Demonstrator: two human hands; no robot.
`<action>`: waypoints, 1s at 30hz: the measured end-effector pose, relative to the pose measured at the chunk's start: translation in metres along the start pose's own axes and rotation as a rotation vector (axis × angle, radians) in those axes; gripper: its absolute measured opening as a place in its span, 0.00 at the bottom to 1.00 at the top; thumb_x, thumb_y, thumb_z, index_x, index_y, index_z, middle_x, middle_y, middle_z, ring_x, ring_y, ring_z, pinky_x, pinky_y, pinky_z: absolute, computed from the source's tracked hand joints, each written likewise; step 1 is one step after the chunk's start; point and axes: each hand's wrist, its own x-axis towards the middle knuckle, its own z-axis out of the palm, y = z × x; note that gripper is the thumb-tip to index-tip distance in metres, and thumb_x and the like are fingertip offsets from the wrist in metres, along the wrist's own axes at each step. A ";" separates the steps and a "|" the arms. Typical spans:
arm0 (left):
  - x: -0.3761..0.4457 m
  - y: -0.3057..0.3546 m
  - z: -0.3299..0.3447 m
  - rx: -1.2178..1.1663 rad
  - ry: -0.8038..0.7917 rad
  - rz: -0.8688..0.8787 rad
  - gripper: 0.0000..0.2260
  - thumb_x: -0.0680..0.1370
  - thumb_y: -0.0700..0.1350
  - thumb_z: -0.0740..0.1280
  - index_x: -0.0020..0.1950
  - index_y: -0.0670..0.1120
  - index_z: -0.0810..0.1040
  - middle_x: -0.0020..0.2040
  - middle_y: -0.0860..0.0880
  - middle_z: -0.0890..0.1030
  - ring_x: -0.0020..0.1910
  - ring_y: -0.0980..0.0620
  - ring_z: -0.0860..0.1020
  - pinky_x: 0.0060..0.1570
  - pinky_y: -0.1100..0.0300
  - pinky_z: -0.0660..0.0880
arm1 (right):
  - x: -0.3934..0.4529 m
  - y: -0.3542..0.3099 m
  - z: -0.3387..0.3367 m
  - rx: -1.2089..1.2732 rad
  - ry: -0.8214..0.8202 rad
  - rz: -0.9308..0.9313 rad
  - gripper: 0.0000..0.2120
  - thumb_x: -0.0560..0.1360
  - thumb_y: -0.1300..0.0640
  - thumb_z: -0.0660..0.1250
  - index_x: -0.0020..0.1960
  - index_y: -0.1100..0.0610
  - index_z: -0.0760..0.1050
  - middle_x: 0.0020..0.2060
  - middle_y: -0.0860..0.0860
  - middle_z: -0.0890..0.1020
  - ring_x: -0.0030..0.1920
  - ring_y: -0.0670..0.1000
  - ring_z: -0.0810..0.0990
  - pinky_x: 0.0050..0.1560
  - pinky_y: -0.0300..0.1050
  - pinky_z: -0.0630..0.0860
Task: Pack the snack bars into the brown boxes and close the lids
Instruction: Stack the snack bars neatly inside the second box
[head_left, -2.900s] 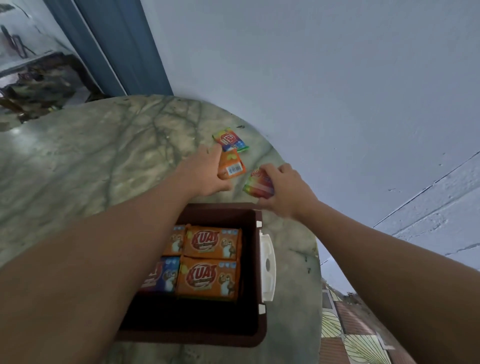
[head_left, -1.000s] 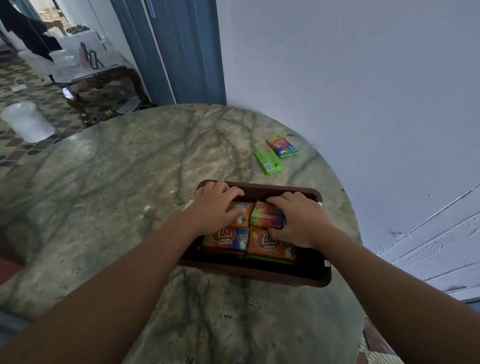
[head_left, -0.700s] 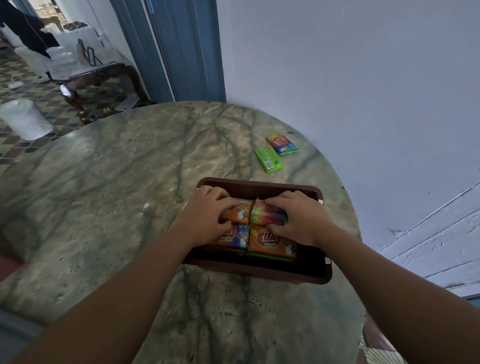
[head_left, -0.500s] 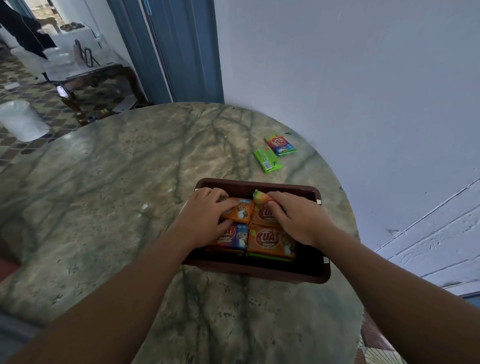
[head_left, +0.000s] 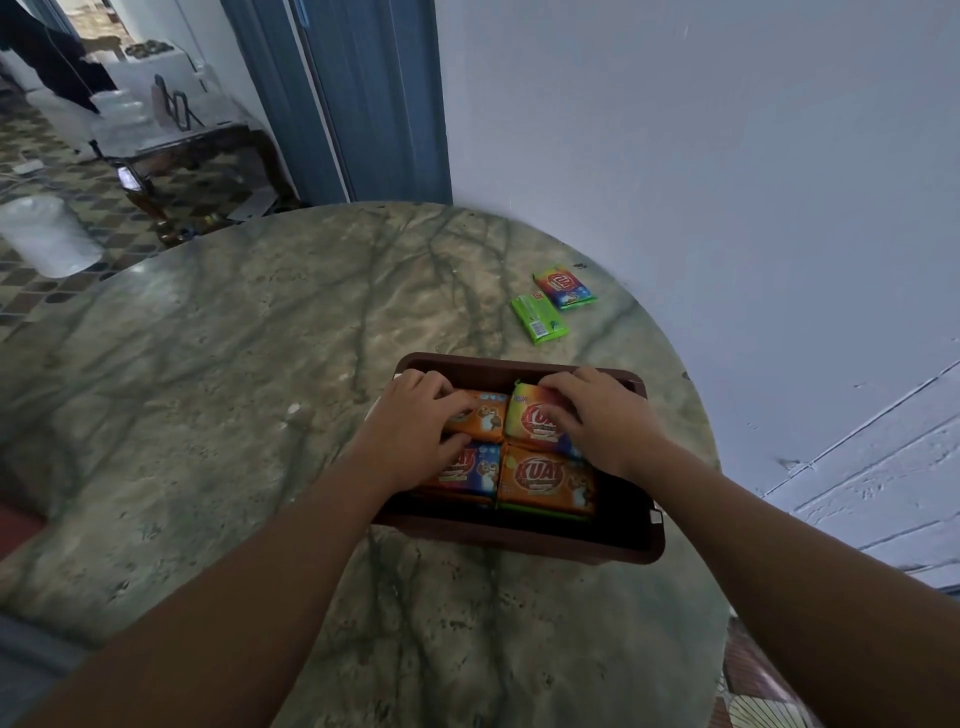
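Note:
An open brown box (head_left: 519, 540) sits on the marble table, with snack bars packed in its far part. My left hand (head_left: 415, 431) grips an orange snack bar (head_left: 483, 415) at the box's back left, fingers over it and thumb at its near edge. My right hand (head_left: 597, 421) holds a rainbow-coloured snack bar (head_left: 524, 418) beside it at the back right, fingers curled over its far edge. In front of them lie a blue-and-red bar (head_left: 472, 470) and an orange bar (head_left: 545, 480). More bars lie stacked underneath. The box's near part is dark, with no bars visible there.
Two loose bars lie on the table beyond the box: a green bar (head_left: 539, 318) and a rainbow bar (head_left: 564, 286). The white wall (head_left: 727, 182) stands close on the right. The round table's edge (head_left: 719, 571) curves just right of the box.
My right hand has turned the rainbow bar from tilted on edge to lying flat at the box's back right. My left hand has stayed on the orange bar.

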 end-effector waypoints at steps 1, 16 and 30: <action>0.000 -0.001 0.001 -0.001 0.003 -0.003 0.19 0.77 0.59 0.69 0.67 0.56 0.79 0.56 0.52 0.76 0.57 0.49 0.70 0.62 0.51 0.70 | -0.001 0.000 0.001 -0.008 -0.005 -0.010 0.20 0.84 0.42 0.60 0.74 0.43 0.68 0.66 0.46 0.74 0.66 0.49 0.74 0.60 0.47 0.74; 0.003 0.005 -0.003 -0.007 0.069 -0.254 0.27 0.77 0.65 0.57 0.74 0.54 0.67 0.69 0.45 0.65 0.69 0.43 0.62 0.70 0.44 0.62 | -0.009 0.006 0.011 -0.014 0.374 0.064 0.20 0.80 0.41 0.64 0.67 0.52 0.73 0.58 0.51 0.72 0.58 0.53 0.69 0.61 0.52 0.73; 0.027 -0.022 0.009 -0.493 -0.088 -0.872 0.16 0.85 0.56 0.57 0.64 0.46 0.71 0.56 0.44 0.79 0.55 0.42 0.77 0.54 0.46 0.74 | 0.014 0.023 0.008 0.048 0.144 0.383 0.11 0.83 0.43 0.61 0.63 0.46 0.68 0.55 0.55 0.71 0.49 0.58 0.78 0.43 0.51 0.77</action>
